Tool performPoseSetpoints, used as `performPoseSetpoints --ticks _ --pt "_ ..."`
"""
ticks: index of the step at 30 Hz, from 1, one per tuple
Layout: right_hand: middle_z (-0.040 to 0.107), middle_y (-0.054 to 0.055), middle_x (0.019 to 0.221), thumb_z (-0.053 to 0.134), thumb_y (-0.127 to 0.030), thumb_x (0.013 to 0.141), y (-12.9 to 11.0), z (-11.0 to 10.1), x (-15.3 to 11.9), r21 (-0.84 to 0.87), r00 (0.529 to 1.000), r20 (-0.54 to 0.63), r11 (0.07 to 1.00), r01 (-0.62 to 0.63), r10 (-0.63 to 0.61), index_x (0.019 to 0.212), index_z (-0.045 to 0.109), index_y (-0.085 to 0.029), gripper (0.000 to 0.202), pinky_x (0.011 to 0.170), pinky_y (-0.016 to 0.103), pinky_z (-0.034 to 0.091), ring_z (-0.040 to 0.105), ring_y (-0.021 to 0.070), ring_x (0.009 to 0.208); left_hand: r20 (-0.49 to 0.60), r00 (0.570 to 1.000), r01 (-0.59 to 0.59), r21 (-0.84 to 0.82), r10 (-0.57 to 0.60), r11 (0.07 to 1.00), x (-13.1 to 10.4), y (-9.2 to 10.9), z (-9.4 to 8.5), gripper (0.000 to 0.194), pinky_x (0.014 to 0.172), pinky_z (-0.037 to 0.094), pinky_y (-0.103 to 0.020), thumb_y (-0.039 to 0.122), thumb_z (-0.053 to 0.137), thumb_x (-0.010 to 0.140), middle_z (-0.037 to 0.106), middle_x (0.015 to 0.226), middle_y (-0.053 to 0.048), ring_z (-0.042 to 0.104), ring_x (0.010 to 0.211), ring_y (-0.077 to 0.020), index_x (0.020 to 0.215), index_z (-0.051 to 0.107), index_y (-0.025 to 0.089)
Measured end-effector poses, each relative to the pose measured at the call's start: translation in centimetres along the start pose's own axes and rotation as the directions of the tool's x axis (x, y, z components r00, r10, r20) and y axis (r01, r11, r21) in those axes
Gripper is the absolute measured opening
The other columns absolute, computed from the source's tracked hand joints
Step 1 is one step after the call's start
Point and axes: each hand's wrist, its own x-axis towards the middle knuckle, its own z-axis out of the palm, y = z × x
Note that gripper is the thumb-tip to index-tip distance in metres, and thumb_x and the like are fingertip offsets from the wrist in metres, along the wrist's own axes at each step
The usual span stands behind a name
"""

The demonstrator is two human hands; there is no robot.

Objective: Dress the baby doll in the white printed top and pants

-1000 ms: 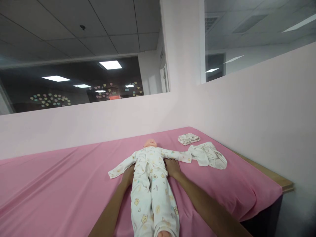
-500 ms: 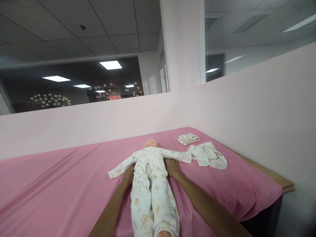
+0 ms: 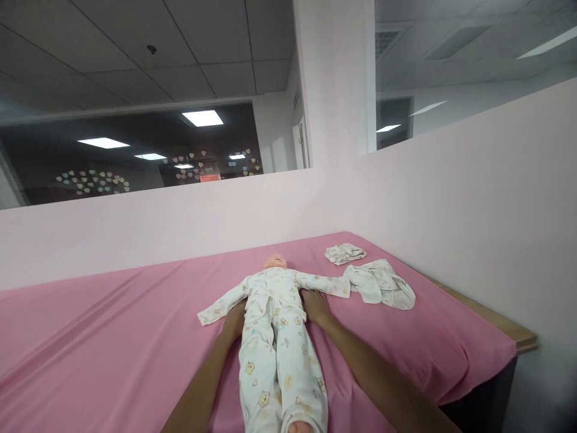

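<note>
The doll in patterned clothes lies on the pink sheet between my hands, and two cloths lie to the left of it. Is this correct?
The side is wrong: in the head view, the larger cloth and the smaller cloth lie to the right of the doll. The rest stands.

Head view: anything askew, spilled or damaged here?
Slightly askew: the pink sheet is creased at left and leaves wooden board bare along its right edge. A white cloth lies crumpled near one sleeve of the doll. No spill or damage shows.
</note>
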Motion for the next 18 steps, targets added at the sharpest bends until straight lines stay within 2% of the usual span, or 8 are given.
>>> performPoseSetpoints --ticks 9,13,18 --pt "0.065 0.013 0.125 0.045 -0.028 0.095 -0.02 -0.08 -0.05 0.003 1.000 -0.002 1.000 0.002 -0.002 0.109 0.068 -0.018 0.029 0.099 0.041 0.033 0.053 0.0305 0.120 -0.015 1.000 -0.011 0.005 0.011 1.000 -0.03 -0.03 0.03 0.037 0.103 0.044 -0.031 0.024 0.049 0.090 0.063 0.136 -0.010 0.057 0.127 -0.0270 0.119 0.070 0.018" --pt "0.065 0.013 0.126 0.044 -0.029 0.095 -0.01 -0.04 0.01 0.006 1.000 0.000 1.000 0.000 0.000 0.112 0.068 -0.018 0.031 0.100 0.041 0.033 0.052 0.0305 0.121 -0.019 1.000 -0.011 -0.010 0.010 1.000 0.01 -0.18 0.09 0.038 0.104 0.043 -0.029 0.024 0.049 0.090 0.063 0.137 -0.006 0.055 0.128 -0.0244 0.121 0.069 0.023" --pt "0.065 0.013 0.126 0.044 -0.028 0.095 0.07 0.06 0.02 0.007 1.000 0.008 1.000 -0.003 0.003 0.111 0.068 -0.019 0.031 0.099 0.041 0.033 0.052 0.0305 0.121 -0.018 1.000 -0.006 -0.009 0.006 1.000 0.07 -0.31 0.18 0.037 0.105 0.043 -0.030 0.025 0.050 0.089 0.061 0.138 -0.006 0.055 0.129 -0.0259 0.121 0.069 0.022"
